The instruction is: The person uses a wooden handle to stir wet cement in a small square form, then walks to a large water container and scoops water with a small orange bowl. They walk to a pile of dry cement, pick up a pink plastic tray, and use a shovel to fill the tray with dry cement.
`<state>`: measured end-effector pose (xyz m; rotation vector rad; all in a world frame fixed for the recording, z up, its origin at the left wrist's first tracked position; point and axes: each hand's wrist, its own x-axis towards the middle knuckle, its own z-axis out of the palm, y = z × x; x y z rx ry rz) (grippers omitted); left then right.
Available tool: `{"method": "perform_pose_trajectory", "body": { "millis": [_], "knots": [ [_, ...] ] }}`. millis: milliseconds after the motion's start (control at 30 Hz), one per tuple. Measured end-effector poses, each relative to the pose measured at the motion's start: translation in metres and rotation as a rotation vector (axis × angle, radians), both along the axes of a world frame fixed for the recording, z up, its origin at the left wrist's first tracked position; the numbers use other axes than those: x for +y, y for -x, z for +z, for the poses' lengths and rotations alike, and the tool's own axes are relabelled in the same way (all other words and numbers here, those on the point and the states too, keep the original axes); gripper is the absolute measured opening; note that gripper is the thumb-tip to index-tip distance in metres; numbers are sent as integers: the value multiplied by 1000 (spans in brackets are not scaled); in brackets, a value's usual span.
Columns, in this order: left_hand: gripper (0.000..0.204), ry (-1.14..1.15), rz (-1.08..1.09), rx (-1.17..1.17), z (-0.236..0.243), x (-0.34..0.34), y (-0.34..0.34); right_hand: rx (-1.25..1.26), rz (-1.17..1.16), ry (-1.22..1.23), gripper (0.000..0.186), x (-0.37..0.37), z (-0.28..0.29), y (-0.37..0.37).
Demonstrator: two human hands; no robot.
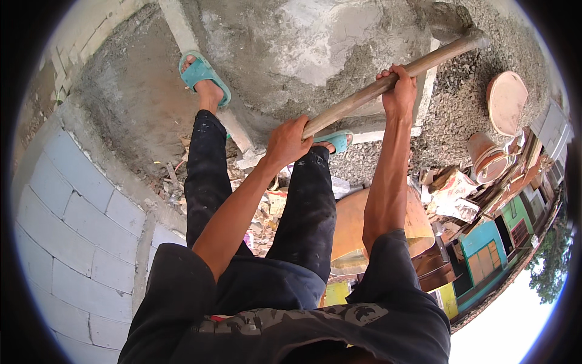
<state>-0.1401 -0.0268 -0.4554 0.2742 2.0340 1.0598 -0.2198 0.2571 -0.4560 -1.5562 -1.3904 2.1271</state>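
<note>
The left hand (287, 141) was wrapped tight around the near end of a long wooden handle (388, 84), fingers curled fully over it. Farther up the shaft, the right hand (398, 91) was clenched on it as well. The handle slanted up to a tool head (447, 21), probably a hoe blade, buried in the grey mortar pile (315, 48). Both feet wore teal sandals (205, 76) at the pile's edge. Beyond lay gravel (461, 103) and an orange bucket (485, 159).

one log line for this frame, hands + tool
left hand: grips wooden handle near its end | right hand: grips handle higher up | tool head: in grey mortar pile | feet: teal sandals
</note>
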Motion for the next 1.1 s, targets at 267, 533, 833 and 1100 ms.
{"method": "perform_pose_trajectory", "body": {
  "millis": [267, 533, 833, 1100],
  "knots": [
    [23, 123, 304, -309, 37, -59, 17, -67, 271, 150, 18, -133, -45, 104],
    [20, 138, 698, -441, 11, -98, 14, -200, 690, 68, 19, -278, -140, 146],
    [20, 55, 1015, -1033, 49, -94, -44, -743, 1221, -15, 25, -328, -199, 14],
    [33, -74, 930, -1037, 79, -46, -122, -605, 1032, 22, 27, -275, -156, -69]
  ]
}}
